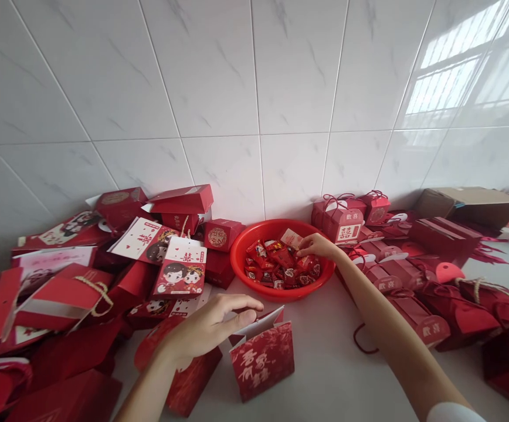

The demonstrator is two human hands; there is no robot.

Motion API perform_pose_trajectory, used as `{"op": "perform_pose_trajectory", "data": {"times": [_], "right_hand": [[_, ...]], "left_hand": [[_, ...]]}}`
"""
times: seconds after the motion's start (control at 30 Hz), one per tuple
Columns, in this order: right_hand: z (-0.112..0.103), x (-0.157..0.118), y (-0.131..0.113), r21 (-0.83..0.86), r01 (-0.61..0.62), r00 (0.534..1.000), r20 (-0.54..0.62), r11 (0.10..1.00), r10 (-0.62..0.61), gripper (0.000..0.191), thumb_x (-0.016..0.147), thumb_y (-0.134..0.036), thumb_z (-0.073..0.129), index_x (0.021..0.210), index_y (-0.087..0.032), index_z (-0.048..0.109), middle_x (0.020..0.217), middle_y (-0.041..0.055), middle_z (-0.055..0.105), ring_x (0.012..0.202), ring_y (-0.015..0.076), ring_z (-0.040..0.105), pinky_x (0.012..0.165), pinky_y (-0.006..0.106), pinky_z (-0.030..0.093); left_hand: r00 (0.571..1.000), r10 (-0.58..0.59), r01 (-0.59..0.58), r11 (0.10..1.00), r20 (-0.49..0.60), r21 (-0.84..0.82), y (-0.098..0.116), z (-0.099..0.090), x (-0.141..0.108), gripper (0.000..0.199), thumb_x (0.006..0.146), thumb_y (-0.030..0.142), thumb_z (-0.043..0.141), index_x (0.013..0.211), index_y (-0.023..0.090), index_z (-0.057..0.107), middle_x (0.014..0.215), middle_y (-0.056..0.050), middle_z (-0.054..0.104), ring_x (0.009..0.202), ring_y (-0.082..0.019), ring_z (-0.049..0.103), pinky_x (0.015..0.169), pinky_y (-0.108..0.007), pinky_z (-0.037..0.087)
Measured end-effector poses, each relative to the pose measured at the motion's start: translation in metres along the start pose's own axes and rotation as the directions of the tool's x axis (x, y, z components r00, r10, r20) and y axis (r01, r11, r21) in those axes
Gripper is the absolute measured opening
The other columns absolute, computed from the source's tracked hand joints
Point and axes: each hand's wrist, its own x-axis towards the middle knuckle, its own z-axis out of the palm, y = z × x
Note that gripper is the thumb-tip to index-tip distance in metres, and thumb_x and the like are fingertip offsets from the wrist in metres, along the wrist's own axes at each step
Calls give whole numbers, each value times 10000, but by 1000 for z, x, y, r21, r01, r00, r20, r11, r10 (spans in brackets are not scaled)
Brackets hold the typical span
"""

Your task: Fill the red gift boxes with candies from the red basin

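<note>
My right hand [318,246] reaches into a red plastic basin [283,295], its fingers bent together on a wrapped candy; the fingertips are partly hidden. Several red-wrapped candies [276,258] lie in the basin, with a pale pink packet [290,238] beside those fingertips. My left hand [219,322], fingers stretched and thumb apart, hovers at the upper left edge of a small red paper gift box [263,360]. That box stands upright with its top unfolded and gold characters on its front. Another red box [195,378] lies under my left wrist.
Piled red gift boxes [74,293] and cards with cartoon couples [180,272] crowd the left. On the right are rows of red boxes with cord handles [386,269] and a brown cardboard box [470,202]. A tiled wall [219,88] rises behind the grey tabletop [325,375].
</note>
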Motion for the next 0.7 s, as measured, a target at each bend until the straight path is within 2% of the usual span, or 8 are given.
{"op": "perform_pose_trajectory", "data": {"times": [0.1,0.23,0.37,0.5,0.6,0.7], "right_hand": [[-2,-3,-5,28,-11,1000,12,1000,11,317,641,-440,786,778,-156,757,640,1,646,536,110,507,488,231,398],[3,-10,-18,-27,-31,986,162,999,35,179,540,-271,837,674,-181,760,643,-4,673,579,121,554,513,215,423],[17,-19,-31,-155,-111,946,287,982,152,124,555,-137,780,668,-190,774,601,7,678,526,141,579,487,232,440],[24,-25,-41,-299,-159,926,287,941,247,154,586,-62,725,689,-173,755,633,21,683,499,136,584,488,237,470],[23,-26,-47,-399,-176,909,284,900,304,143,624,-84,721,745,-153,750,655,43,688,487,150,597,486,259,491],[26,-25,-52,-489,-150,894,303,859,329,148,621,-117,760,768,-130,749,646,65,689,553,195,651,518,270,508]], "left_hand": [[1000,-1,0,1000,7,6,0,0,0,441,926,574,543,1190,283,744,1225,-29,727,1158,-248,630,1017,-291,474],[1000,9,-9,1000,18,5,1,-1,0,439,934,572,535,1194,285,743,1211,-26,731,1151,-242,630,1008,-278,474],[1000,26,-26,1000,15,-15,1,-1,-1,413,933,552,548,1188,295,747,1196,-18,739,1133,-232,639,993,-263,478],[999,39,-39,999,22,13,-1,-1,-1,409,948,530,529,1202,290,741,1219,-18,733,1145,-231,634,1010,-262,461],[998,38,-40,998,41,51,-3,-2,-2,424,953,541,515,1215,290,733,1248,-14,723,1159,-233,625,1026,-269,449],[999,20,-23,998,42,64,-4,-3,-1,438,951,558,513,1235,296,720,1265,-8,716,1171,-232,623,1044,-275,439]]}}
